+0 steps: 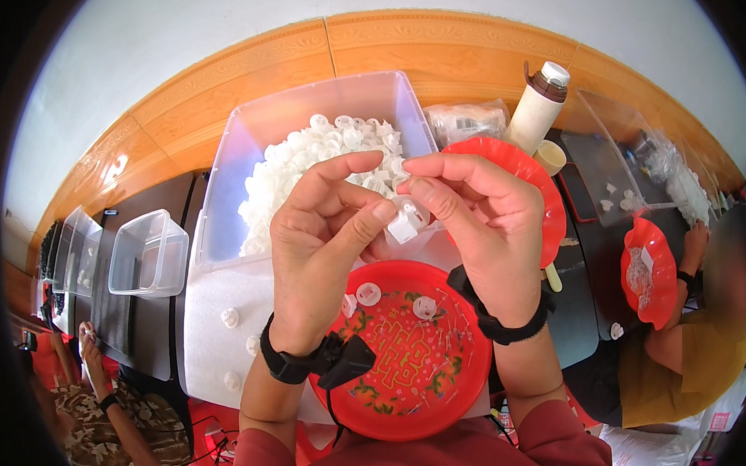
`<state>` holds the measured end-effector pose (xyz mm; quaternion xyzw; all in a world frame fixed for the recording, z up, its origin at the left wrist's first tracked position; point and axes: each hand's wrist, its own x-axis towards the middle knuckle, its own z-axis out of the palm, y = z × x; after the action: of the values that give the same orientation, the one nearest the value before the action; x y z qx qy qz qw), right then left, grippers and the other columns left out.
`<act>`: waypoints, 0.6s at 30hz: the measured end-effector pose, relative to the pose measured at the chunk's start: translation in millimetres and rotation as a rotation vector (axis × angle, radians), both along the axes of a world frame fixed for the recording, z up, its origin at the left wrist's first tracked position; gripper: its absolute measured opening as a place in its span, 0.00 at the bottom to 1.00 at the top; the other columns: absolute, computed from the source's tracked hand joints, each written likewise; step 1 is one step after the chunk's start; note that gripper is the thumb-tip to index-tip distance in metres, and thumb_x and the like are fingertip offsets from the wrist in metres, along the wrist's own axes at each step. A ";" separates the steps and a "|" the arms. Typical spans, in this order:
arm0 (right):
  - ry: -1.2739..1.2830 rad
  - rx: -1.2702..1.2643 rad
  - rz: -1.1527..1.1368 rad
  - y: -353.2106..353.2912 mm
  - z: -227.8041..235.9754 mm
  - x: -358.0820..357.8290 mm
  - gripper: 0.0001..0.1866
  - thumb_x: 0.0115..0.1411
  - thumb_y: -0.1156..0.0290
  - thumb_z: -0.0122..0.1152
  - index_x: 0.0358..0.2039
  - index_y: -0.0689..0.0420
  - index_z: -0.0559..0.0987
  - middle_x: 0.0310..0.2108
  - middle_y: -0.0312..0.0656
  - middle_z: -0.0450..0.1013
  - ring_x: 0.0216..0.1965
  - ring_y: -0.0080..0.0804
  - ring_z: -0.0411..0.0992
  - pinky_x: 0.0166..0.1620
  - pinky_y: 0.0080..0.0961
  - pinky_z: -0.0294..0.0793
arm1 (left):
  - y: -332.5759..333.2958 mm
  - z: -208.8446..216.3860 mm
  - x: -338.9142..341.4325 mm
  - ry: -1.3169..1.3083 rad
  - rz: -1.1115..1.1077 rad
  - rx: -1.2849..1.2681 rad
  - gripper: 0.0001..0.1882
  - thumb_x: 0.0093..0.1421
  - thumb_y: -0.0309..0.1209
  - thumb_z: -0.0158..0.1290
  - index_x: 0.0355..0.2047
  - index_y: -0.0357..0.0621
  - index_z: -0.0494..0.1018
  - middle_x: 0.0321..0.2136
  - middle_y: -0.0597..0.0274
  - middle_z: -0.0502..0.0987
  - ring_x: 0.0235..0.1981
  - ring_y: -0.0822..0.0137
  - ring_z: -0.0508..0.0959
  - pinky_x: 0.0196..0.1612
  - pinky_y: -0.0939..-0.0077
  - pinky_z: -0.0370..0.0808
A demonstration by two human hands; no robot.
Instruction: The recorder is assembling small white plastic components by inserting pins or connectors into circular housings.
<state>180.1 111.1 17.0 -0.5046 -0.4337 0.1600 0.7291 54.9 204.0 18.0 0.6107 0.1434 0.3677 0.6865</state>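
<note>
In front of my chest, above a red round tray (458,378), both hands are raised together. My left hand (319,222) has its thumb and fingers closed on a small white plastic piece (407,224) with a clear, rounded part. My right hand (482,213) pinches thumb against forefinger at the top of that piece; whatever lies between those fingertips is too small to make out. On the printed tray lie a few round white pieces (425,308) and several thin, clear slivers. Beyond my hands, a large clear bin (224,201) holds a heap of similar white pieces (310,151).
A red scalloped plate (553,199), a cream thermos (535,111) and a phone (578,193) stand right of the bin. Loose white pieces (230,317) lie on white sheeting at left, near a clear box (149,252). Co-workers sit left and right, one beside a red dish (648,270).
</note>
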 end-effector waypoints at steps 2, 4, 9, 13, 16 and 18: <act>0.069 0.012 0.083 -0.7 0.1 1.3 0.08 0.58 0.82 0.58 0.38 0.65 0.80 0.29 0.36 0.77 0.32 0.16 0.74 0.33 0.12 0.72 | 0.6 0.0 -0.1 -0.002 0.005 -0.005 0.19 0.58 0.21 0.55 0.50 0.39 0.70 0.28 0.65 0.77 0.24 0.78 0.75 0.26 0.86 0.72; 0.039 0.026 0.060 0.6 -2.7 1.5 0.08 0.58 0.82 0.58 0.38 0.65 0.79 0.30 0.36 0.77 0.32 0.16 0.74 0.34 0.12 0.73 | -0.3 0.8 0.2 -0.007 0.008 -0.008 0.19 0.58 0.20 0.56 0.50 0.39 0.69 0.28 0.64 0.78 0.23 0.77 0.76 0.26 0.86 0.72; 0.021 0.116 -0.058 4.5 -3.5 -2.3 0.08 0.57 0.83 0.59 0.38 0.67 0.79 0.32 0.39 0.77 0.33 0.17 0.74 0.35 0.13 0.74 | -1.8 -3.6 5.4 -0.105 -0.051 -0.140 0.18 0.56 0.20 0.57 0.48 0.36 0.69 0.32 0.61 0.78 0.32 0.72 0.79 0.32 0.83 0.75; 0.021 0.127 -0.071 2.9 -3.3 0.6 0.09 0.58 0.83 0.59 0.39 0.68 0.79 0.34 0.40 0.77 0.36 0.21 0.75 0.39 0.15 0.74 | -3.1 -9.0 7.7 -0.050 -0.104 -0.131 0.16 0.57 0.25 0.57 0.47 0.38 0.70 0.34 0.61 0.78 0.33 0.69 0.79 0.38 0.80 0.75; 0.016 0.113 -0.060 4.2 -3.8 1.5 0.09 0.58 0.83 0.58 0.39 0.68 0.79 0.35 0.40 0.77 0.36 0.21 0.75 0.39 0.15 0.74 | -1.6 -11.6 6.5 -0.048 -0.127 -0.132 0.14 0.58 0.25 0.57 0.43 0.38 0.71 0.35 0.60 0.78 0.34 0.69 0.79 0.38 0.80 0.75; 0.012 0.128 -0.058 5.3 -4.5 2.6 0.08 0.57 0.84 0.59 0.38 0.68 0.79 0.34 0.40 0.77 0.33 0.18 0.73 0.37 0.13 0.74 | 1.2 -12.1 4.5 -0.010 -0.154 -0.191 0.11 0.59 0.25 0.55 0.42 0.38 0.72 0.36 0.60 0.78 0.33 0.70 0.79 0.38 0.80 0.75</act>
<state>182.7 116.4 12.5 -0.4684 -0.4239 0.1134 0.7669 59.4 205.3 5.9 0.5498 0.1274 0.3015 0.7685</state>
